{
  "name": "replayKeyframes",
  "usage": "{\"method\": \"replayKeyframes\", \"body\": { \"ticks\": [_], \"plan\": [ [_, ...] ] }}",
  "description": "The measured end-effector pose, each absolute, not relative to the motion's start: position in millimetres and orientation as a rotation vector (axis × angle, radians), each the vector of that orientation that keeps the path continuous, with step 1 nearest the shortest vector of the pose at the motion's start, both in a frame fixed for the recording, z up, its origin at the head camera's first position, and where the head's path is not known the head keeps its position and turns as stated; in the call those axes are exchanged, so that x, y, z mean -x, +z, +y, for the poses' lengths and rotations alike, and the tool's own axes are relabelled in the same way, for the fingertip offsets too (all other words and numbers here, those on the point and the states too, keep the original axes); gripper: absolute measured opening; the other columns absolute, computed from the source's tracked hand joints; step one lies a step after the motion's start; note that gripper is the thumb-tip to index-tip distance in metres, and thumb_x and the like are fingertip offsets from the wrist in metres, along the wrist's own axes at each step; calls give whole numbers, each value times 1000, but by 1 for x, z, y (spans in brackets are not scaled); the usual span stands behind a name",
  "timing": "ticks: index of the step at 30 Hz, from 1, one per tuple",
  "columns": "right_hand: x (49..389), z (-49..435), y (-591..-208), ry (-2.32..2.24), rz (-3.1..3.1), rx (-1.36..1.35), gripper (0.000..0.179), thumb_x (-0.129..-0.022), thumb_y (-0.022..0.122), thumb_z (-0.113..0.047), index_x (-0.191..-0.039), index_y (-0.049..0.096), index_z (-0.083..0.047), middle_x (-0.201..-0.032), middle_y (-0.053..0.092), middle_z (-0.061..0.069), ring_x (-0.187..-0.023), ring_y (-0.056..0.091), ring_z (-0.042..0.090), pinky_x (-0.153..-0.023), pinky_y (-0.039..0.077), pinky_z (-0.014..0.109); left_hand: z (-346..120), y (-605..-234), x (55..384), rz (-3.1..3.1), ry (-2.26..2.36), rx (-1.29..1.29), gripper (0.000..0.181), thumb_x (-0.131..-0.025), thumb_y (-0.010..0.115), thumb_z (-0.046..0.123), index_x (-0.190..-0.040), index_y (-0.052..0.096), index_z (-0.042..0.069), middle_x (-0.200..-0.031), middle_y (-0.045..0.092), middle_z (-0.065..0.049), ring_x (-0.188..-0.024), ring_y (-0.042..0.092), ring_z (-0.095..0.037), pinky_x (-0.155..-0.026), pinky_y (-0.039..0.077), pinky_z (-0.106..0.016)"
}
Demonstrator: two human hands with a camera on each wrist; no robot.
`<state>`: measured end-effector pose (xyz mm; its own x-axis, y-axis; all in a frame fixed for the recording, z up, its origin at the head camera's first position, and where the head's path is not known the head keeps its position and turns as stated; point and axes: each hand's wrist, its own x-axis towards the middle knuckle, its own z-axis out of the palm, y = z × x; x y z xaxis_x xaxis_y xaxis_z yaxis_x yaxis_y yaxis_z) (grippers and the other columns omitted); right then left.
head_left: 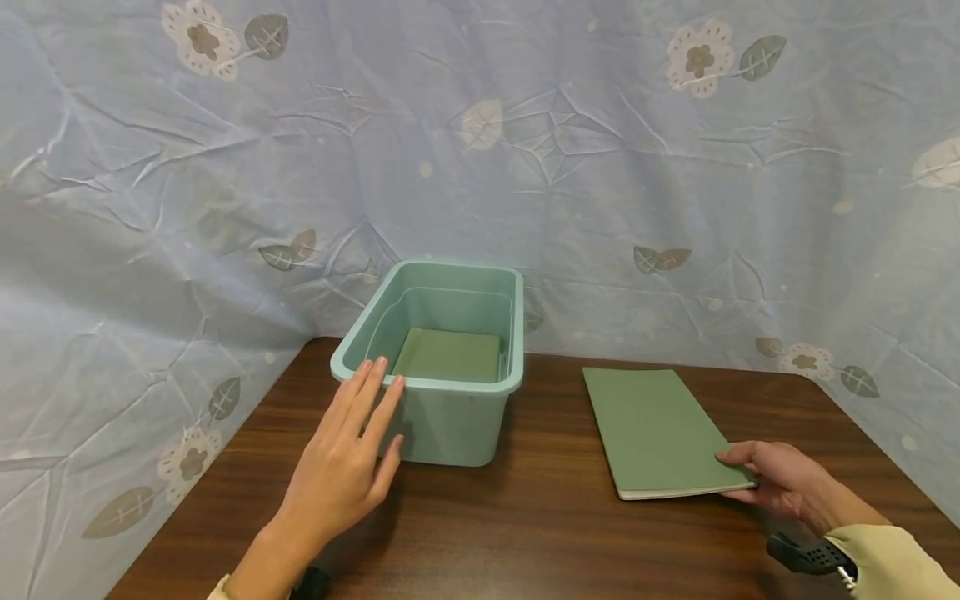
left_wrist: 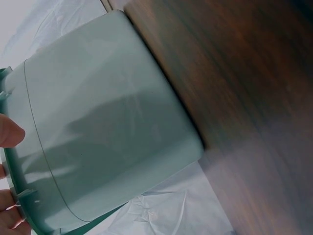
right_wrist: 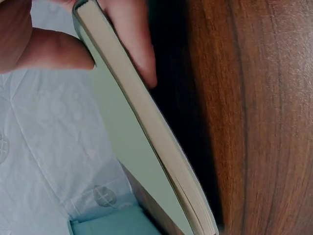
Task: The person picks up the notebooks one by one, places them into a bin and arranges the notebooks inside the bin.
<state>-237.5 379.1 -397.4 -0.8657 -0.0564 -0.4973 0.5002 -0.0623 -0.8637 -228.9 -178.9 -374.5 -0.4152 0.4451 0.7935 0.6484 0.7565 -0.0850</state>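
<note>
A green notebook (head_left: 660, 425) lies at the right of the table, its near right corner raised a little. My right hand (head_left: 787, 483) pinches that corner, thumb on the cover and fingers underneath. In the right wrist view the cream page edges of the notebook (right_wrist: 142, 117) show between thumb and fingers. Left of it stands a pale green plastic bin (head_left: 457, 425). My left hand (head_left: 337, 458) is at the bin's near rim with fingers extended, thumb apart. Inside on the bin's floor rests another green item (head_left: 450, 354), flat like a notebook.
The brown wooden table (head_left: 555, 533) carries the bin and notebook. Behind and at both sides hangs a pale blue flowered cloth (head_left: 585, 183), close to the bin's far end. A black band (head_left: 806, 554) sits on my right wrist.
</note>
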Motion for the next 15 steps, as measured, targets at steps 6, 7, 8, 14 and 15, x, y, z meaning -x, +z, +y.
{"method": "replayKeyframes", "body": {
  "ticks": [6, 7, 8, 14, 15],
  "plan": [
    [236, 376, -396, -1978, 1833, -327, 55, -97, 55, -5, -140, 26, 16, -102, 64, 8, -94, 72, 24, -92, 57, 51, -179, -373, 229, -2073, -299, 821, 57, -101, 39, 31, -149, 41, 0, -159, 30, -22, -145, 33, -42, -125, 21, -45],
    [236, 374, -396, -1992, 1812, -308, 57, -97, 54, -5, -141, 24, 16, -104, 64, 7, -96, 72, 24, -94, 55, 52, -179, -373, 229, -2072, -300, 821, 57, -101, 39, 31, -149, 41, 0, -159, 30, -22, -145, 33, -42, -125, 21, -45],
    [235, 373, -396, -2008, 1785, -290, 59, -97, 54, -5, -143, 22, 16, -105, 64, 7, -98, 71, 24, -96, 54, 54, -179, -373, 229, -2071, -298, 821, 57, -101, 39, 31, -149, 41, 0, -159, 31, -22, -145, 33, -42, -125, 21, -45],
    [231, 360, -393, -2103, 1674, -181, 79, -100, 52, -7, -153, -4, 8, -112, 64, -1, -107, 69, 22, -104, 48, 53, -179, -372, 229, -2071, -302, 827, 57, -100, 39, 29, -149, 41, 0, -159, 29, -22, -147, 30, -40, -123, 23, -47],
    [231, 358, -392, -2115, 1676, -171, 81, -100, 51, -7, -154, -8, 7, -113, 64, -2, -108, 69, 21, -104, 49, 52, -179, -372, 229, -2073, -304, 827, 57, -100, 39, 29, -149, 41, 0, -160, 29, -21, -147, 30, -40, -123, 24, -47]
  ]
}}
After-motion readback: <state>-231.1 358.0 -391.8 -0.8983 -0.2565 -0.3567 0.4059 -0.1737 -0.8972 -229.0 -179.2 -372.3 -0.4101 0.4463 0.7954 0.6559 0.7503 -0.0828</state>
